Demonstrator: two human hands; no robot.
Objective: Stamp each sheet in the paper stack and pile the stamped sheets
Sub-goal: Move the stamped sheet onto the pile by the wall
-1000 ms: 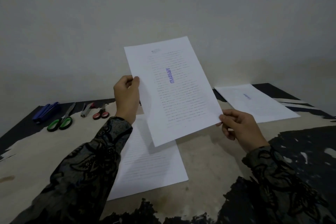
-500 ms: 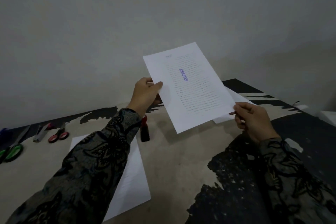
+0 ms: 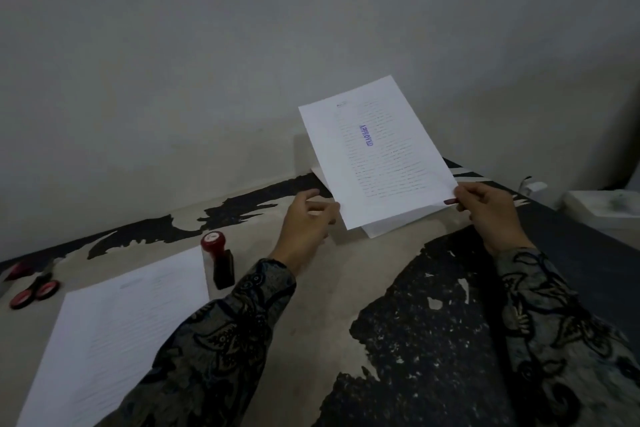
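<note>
Looking down from the head view, a stamped sheet [image 3: 375,152] is seen held above the far right part of the table [image 3: 346,274], tilted up toward the camera, with a blue "APPROVED" mark [image 3: 365,136] printed across its text. Its lower right corner is pinched by the right hand [image 3: 485,208], thumb on top and fingers curled beneath. The left hand [image 3: 304,222] is placed at the sheet's lower left edge with fingers loosely extended; whether the paper is actually touched there cannot be told. Directly beneath the raised sheet, edges of the pile of stamped sheets [image 3: 381,227] are visible lying on the table. At the lower left, the paper stack [image 3: 114,329] is laid flat, partly covered by the patterned left sleeve [image 3: 214,340]. Just beside the stack's far right corner, the stamp [image 3: 218,262] is stood upright, with a red top and dark body. Red-handled scissors [image 3: 33,291] are laid near the left edge, well apart from the held sheet. The table surface is seen to be worn, with dark patches.
</note>
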